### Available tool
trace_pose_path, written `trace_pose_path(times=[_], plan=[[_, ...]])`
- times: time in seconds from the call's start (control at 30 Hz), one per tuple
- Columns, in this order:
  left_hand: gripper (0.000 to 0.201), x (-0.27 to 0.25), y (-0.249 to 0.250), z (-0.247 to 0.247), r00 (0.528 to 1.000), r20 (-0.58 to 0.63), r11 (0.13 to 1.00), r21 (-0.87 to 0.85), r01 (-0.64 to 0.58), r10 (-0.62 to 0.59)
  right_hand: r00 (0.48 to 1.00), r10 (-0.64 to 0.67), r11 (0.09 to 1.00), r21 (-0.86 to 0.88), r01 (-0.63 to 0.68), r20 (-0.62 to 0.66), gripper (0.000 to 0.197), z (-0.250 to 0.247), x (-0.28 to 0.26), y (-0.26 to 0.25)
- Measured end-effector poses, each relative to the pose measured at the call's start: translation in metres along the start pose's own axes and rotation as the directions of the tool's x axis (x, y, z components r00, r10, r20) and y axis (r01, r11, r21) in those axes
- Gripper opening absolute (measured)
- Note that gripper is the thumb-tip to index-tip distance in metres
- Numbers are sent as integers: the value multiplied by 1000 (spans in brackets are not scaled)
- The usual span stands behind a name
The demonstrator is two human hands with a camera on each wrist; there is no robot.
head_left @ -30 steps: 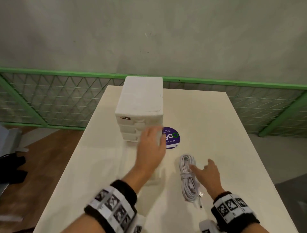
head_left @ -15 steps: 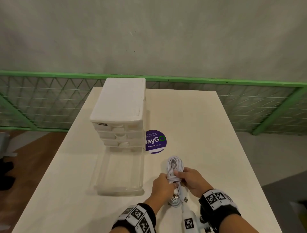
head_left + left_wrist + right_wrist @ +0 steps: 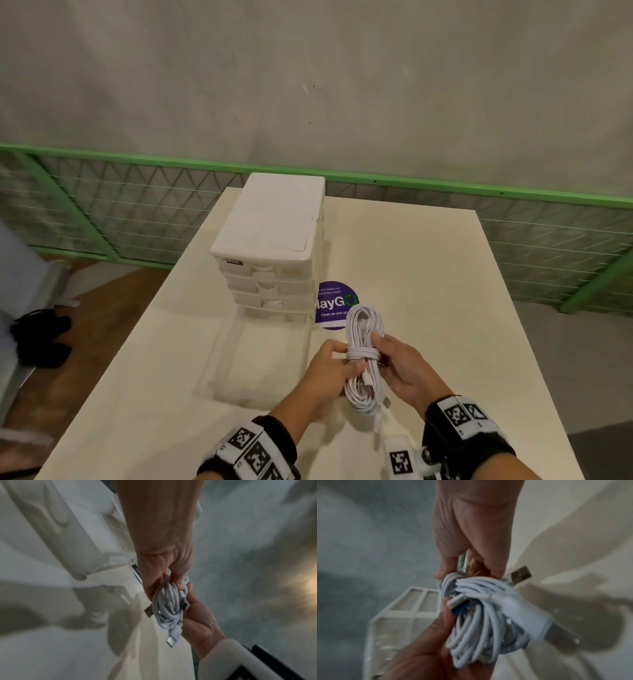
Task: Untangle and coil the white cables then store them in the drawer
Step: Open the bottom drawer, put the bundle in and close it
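Note:
A coiled white cable bundle (image 3: 363,356), wrapped round its middle, is lifted just above the table (image 3: 428,274), to the right of the drawer. My left hand (image 3: 337,365) grips its wrapped middle from the left and my right hand (image 3: 394,359) grips it from the right. Several USB plugs stick out of the bundle's (image 3: 479,615) near end. In the left wrist view my left hand (image 3: 164,566) and right hand (image 3: 197,615) close round the bundle (image 3: 169,605). The clear bottom drawer (image 3: 222,353) is pulled out in front of the white drawer unit (image 3: 270,236).
A purple round sticker (image 3: 329,298) lies on the table right of the drawer unit. A green wire fence (image 3: 137,212) runs behind the table. Dark objects (image 3: 41,335) sit on the floor at the left. The table's right half is bare.
My left hand left the drawer unit and joined the right hand on the cable bundle. Both hands have raised the bundle off the table. The bottom drawer now stands pulled out.

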State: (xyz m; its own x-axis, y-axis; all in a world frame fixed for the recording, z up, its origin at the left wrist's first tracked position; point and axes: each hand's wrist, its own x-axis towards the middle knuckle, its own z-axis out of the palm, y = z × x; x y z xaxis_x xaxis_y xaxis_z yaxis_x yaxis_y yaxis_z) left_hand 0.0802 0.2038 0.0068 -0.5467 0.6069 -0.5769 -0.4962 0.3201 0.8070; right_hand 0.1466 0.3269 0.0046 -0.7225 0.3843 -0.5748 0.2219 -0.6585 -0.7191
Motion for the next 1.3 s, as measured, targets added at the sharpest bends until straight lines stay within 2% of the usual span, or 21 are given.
trace_pose_path(times=[0.17,0.4,0.63,0.83,0.93,1.0,1.1,1.23,1.3], plan=[[18,-17,33,-40,999,17,993,-115,-26,28,999,39,999,26,-39,11,23,47,5,-10],[6,-34,42,-114,996,1,988,-128,85,-85,988,149,986,87,-145,-43,16,114,16,20],[2,-34,33,-147,982,51,975,-124,186,-181,961,233,972,16,-233,-147,23,135,32,46],[17,-13,38,-163,974,-40,970,-105,218,-223,938,199,972,-65,-226,-285,20,157,59,57],[20,-7,39,-167,979,-60,981,-32,193,-195,934,182,973,-84,-217,-307,20,163,66,59],[20,-6,36,-169,982,-66,977,101,185,-179,935,173,970,-114,-217,-311,21,163,68,63],[17,-4,25,-173,987,-65,948,277,156,-144,931,136,970,-145,-195,-338,23,165,68,69],[27,-4,19,-180,992,-79,910,397,119,-95,931,79,963,-216,-164,-357,29,173,64,75],[33,-5,18,-183,994,8,914,395,95,-107,930,63,965,-215,-149,-363,28,175,61,77]])
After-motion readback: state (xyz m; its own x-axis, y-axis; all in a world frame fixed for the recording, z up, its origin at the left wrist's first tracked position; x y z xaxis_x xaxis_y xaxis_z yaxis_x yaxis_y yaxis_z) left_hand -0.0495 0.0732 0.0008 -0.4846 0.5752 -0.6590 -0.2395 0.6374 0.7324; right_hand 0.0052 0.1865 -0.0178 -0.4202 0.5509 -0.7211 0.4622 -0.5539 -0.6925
